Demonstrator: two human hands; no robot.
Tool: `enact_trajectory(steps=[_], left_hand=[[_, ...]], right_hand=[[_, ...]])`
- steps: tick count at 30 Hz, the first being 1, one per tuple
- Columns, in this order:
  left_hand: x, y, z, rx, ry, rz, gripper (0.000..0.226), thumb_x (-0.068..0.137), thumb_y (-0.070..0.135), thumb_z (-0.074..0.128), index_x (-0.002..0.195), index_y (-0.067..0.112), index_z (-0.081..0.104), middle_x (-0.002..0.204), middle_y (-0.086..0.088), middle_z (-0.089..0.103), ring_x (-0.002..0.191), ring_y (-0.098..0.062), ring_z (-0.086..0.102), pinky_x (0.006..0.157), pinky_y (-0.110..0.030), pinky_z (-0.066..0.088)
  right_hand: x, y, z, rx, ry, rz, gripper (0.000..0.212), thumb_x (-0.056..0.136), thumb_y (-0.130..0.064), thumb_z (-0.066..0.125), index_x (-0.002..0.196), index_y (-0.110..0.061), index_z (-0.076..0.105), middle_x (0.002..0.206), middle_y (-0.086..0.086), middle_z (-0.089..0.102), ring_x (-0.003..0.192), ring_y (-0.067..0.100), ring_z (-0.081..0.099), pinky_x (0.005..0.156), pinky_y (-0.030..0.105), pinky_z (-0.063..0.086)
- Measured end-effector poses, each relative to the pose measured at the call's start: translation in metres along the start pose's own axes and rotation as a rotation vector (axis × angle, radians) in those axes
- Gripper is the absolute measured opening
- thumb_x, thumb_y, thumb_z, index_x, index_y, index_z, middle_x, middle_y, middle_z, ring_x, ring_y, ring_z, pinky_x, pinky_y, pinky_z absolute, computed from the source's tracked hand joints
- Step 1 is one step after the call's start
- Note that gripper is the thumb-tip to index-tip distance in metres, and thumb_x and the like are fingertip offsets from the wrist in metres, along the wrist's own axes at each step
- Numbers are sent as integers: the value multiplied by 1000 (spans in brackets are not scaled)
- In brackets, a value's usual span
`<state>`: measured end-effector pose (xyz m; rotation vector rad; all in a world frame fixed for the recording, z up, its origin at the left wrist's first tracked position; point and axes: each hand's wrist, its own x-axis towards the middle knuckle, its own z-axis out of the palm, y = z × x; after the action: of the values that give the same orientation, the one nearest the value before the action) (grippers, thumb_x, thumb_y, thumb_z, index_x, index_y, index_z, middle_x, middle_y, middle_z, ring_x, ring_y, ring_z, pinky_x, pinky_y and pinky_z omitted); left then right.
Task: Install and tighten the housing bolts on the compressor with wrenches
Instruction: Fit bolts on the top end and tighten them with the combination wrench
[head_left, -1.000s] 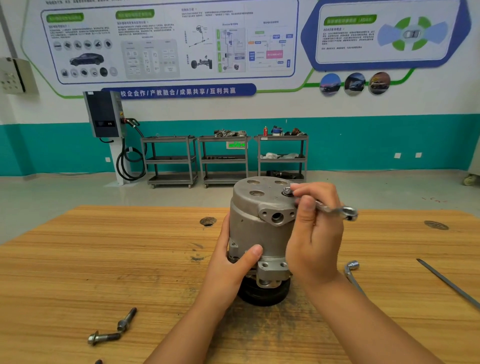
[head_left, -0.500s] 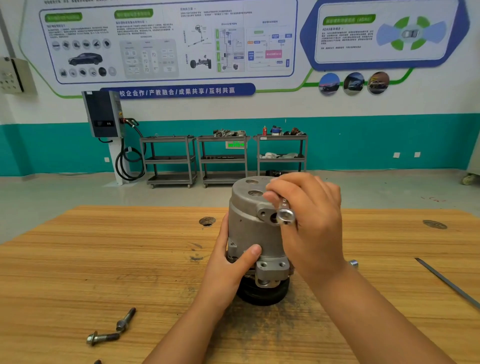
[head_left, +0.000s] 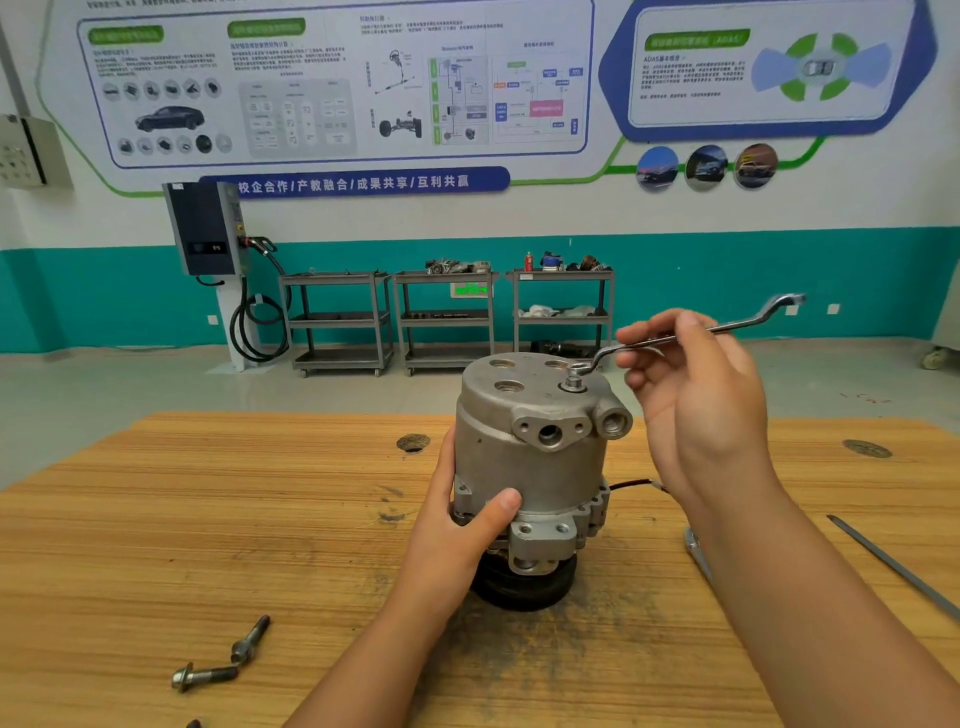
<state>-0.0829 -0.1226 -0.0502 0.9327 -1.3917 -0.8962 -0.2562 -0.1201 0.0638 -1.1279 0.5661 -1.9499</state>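
compressor (head_left: 530, 467) stands pulley-down on the wooden table (head_left: 208, 519) (heavy, rigid cast metal, probably top-heavy), left hand (head_left: 457, 525) wrapped round its lower body, the steadiest hold, right hand (head_left: 696, 395) pinching the wrench (head_left: 675, 338) seated on a top bolt (head_left: 573, 383).

Left hand (head_left: 462, 525): we grip the compressor (head_left: 530, 457) low on its left side, thumb laid across the front, the other fingers hidden behind it.
Left forearm (head_left: 363, 649): bare, slanting up from the lower edge toward the centre.
Right hand (head_left: 696, 410): held high, palm turned toward us, fingertips (head_left: 688, 318) pinching the shank of the wrench (head_left: 727, 328).
Right forearm (head_left: 810, 597): bare, running up from the lower right corner.
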Motion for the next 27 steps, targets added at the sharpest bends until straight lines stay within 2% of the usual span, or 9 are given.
enact_trajectory(steps=[8, 11, 15, 18, 22, 27], left_hand=[[-1, 0, 0, -12, -6, -6, 73, 67, 57, 70, 121, 70, 23, 104, 58, 46, 96, 31, 47, 68, 3, 41], [-1, 1, 0, -14, -10, 2, 76, 62, 63, 70, 122, 69, 24, 105, 56, 48, 97, 30, 49, 68, 3, 42], [0, -2, 0, -16, -8, 0, 72, 69, 55, 70, 122, 69, 24, 107, 56, 48, 98, 29, 49, 69, 3, 42], [1, -2, 0, -14, -9, 8, 75, 67, 59, 71, 123, 69, 23, 107, 57, 46, 99, 29, 48, 69, 3, 41], [2, -2, 0, -19, -17, 22, 80, 61, 64, 70, 128, 66, 24, 113, 54, 47, 104, 25, 49, 73, 0, 43], [2, -4, -1, -21, -12, 25, 80, 61, 64, 70, 127, 66, 24, 112, 55, 47, 103, 26, 49, 72, 0, 43]], right_hand=[[4, 7, -5, 109, 44, 170, 27, 101, -10, 31, 81, -12, 49, 64, 0, 66, 48, 11, 51, 47, 20, 41], [5, 10, -6, 89, 81, 225, 24, 100, -12, 32, 83, -13, 48, 64, -1, 66, 44, 11, 47, 44, 20, 34], [8, 10, -10, 24, 57, 267, 22, 100, -15, 33, 85, -14, 48, 68, -3, 66, 43, 9, 43, 48, 24, 29], [7, 12, -11, 92, 45, 270, 23, 100, -14, 32, 83, -14, 47, 68, -1, 66, 43, 10, 40, 50, 24, 30], [-2, 22, -5, 149, 155, 114, 27, 96, -9, 32, 74, -13, 47, 65, 1, 66, 42, 10, 37, 45, 21, 30], [-23, 29, 8, -47, 246, -238, 30, 83, -14, 36, 60, -20, 53, 70, 1, 69, 45, 9, 36, 45, 17, 31]])
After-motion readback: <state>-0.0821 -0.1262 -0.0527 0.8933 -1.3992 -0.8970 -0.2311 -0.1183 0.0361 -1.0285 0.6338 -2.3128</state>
